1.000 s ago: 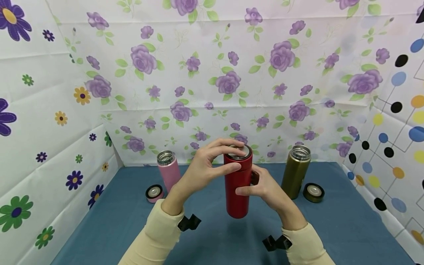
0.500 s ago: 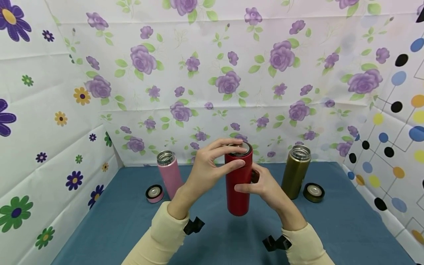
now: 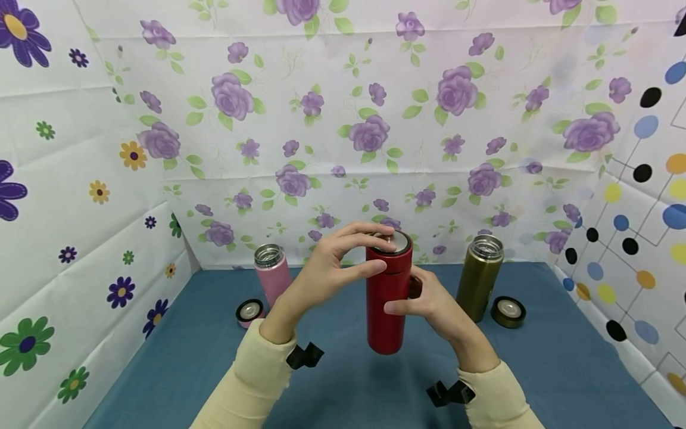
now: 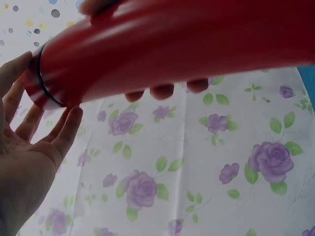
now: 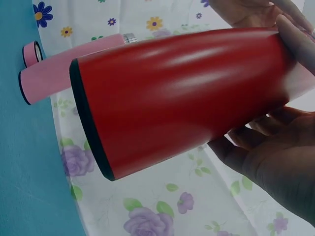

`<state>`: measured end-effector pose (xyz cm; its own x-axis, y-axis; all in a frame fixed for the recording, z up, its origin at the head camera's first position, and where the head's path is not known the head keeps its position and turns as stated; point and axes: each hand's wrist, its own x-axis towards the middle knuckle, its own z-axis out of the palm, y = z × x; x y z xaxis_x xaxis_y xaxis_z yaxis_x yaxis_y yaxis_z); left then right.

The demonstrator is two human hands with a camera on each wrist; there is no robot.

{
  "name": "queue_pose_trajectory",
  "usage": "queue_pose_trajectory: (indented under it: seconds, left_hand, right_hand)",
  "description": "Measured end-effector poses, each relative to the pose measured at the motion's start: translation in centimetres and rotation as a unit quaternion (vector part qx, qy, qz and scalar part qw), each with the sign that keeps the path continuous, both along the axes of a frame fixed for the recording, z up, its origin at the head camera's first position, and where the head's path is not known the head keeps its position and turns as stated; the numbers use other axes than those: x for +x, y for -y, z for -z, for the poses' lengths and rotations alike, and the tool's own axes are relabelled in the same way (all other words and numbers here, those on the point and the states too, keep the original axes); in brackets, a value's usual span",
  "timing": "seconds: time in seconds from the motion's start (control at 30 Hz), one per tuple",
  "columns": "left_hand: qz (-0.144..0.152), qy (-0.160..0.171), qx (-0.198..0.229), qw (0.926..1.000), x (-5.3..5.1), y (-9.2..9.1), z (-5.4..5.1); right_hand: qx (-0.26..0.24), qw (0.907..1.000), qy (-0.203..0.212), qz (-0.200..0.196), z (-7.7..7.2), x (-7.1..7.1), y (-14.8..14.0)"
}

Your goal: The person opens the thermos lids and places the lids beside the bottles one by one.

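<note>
A red thermos (image 3: 386,322) is held upright above the table, its bottom off the cloth. My right hand (image 3: 431,301) grips its body, thumb on the near side and fingers round the far side. At the top, my left hand (image 3: 327,265) holds the red lid (image 4: 42,81), fingers over the metal-topped end and thumb at its side. A dark ring marks the seam between lid and body in the left wrist view. The right wrist view shows the thermos's black base (image 5: 91,120) and the right fingers (image 5: 248,150) beneath the body.
A pink thermos (image 3: 273,280) stands lidless at the left, its pink lid (image 3: 250,311) beside it. On the right stands an uncapped olive-green thermos (image 3: 479,286), with its lid (image 3: 508,312) lying next to it. Blue cloth (image 3: 348,393) covers the table; patterned sheets (image 3: 321,143) hang around.
My left hand swung forward round the lid, then turned back to the left. The red thermos shifted slightly right. My right hand keeps its grip on the body.
</note>
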<state>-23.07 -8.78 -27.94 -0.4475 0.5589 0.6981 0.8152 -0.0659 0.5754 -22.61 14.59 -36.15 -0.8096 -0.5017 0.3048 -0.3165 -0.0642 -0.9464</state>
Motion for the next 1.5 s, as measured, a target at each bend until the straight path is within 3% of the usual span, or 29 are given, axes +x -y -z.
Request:
queue_pose_trajectory:
  seconds: [0.2, 0.37, 0.63, 0.83, 0.93, 1.23, 1.37, 1.5]
  left_hand:
    - [0.026, 0.007, 0.006, 0.9996, -0.4, 0.1, 0.1]
    - [0.024, 0.006, 0.025, 0.9994, -0.2, -0.2, 0.3]
    - [-0.043, -0.028, 0.057, 0.9971, 0.5, -1.1, 0.7]
    - [-0.089, -0.048, 0.041, 0.994, 1.0, -1.5, 0.6]
    - [-0.07, -0.035, 0.023, 0.9967, 1.0, -1.1, 0.3]
    - [0.045, 0.013, 0.01, 0.9989, 0.5, -0.3, -0.2]
    - [0.061, 0.026, 0.016, 0.9977, 0.4, -0.3, 0.0]
    - [0.051, 0.021, 0.024, 0.9982, 0.4, -0.4, 0.1]
  right_hand:
    - [-0.001, 0.9998, -0.002, -0.017, 0.0, -0.1, -0.1]
    - [-0.003, 0.9999, -0.002, -0.017, 0.1, -0.1, -0.1]
    - [0.001, 1.0, -0.001, 0.003, 0.0, 0.0, 0.0]
    - [0.005, 0.9999, 0.004, 0.01, -0.1, 0.0, 0.0]
    - [0.001, 1.0, 0.004, -0.003, -0.1, 0.0, -0.1]
    - [-0.012, 0.9971, -0.016, -0.074, -0.2, -0.1, -0.6]
    - [-0.011, 0.9969, -0.018, -0.076, -0.2, 0.0, -0.6]
    - [-0.009, 0.9978, -0.016, -0.064, -0.1, -0.1, -0.6]
